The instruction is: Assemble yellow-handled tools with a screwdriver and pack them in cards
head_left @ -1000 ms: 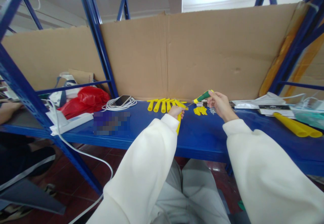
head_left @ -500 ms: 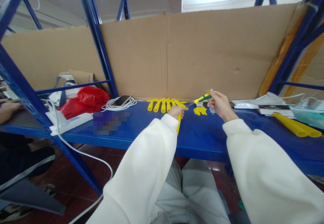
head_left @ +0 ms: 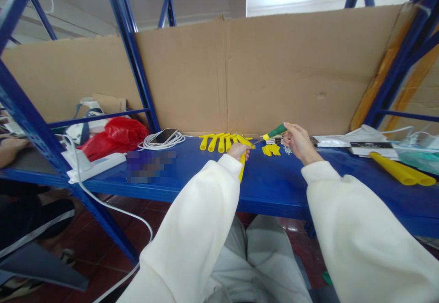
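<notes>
Over the blue tabletop (head_left: 270, 184), the left hand (head_left: 238, 151) clasps a yellow tube (head_left: 242, 171), one end pointing near; the right hand (head_left: 299, 142) has its fingers pinched on the handle end of a screwdriver (head_left: 275, 131), its shaft slanting down left toward the left hand.

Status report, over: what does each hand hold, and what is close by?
Left hand gripping yellow tube. Right hand holding screwdriver, pointed toward left hand. Small yellow pieces near screwdriver.

No readable lettering or numbers.
</notes>
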Demonstrator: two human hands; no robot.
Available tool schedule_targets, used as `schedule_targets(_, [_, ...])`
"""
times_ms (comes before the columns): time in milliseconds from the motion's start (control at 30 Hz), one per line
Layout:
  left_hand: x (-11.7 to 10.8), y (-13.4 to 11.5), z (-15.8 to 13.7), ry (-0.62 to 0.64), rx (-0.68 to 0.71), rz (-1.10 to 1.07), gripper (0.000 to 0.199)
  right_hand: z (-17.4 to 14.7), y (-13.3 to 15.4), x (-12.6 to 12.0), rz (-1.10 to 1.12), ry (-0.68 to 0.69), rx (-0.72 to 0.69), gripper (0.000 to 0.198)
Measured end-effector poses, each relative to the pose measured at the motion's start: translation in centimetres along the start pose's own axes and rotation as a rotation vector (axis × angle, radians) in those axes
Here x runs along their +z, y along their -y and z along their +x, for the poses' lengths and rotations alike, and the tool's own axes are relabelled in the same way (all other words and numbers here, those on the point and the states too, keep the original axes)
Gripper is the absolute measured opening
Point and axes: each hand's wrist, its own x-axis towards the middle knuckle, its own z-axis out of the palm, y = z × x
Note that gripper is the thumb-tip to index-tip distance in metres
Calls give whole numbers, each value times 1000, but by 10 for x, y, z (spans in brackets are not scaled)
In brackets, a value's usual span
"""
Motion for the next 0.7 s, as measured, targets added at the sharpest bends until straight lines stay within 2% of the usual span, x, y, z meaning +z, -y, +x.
schedule_targets(300, [0,2,1,-1,6,-20,14,-2,1,0,-7,27,13,49])
schedule_targets(567, [0,1,1,-8,-2,-7,18,1,-1,-1,38,105,-25,42])
schedule_targets(700, [0,0,1,-9,0,-6,20,2,-2,-3,14,44,-39,46])
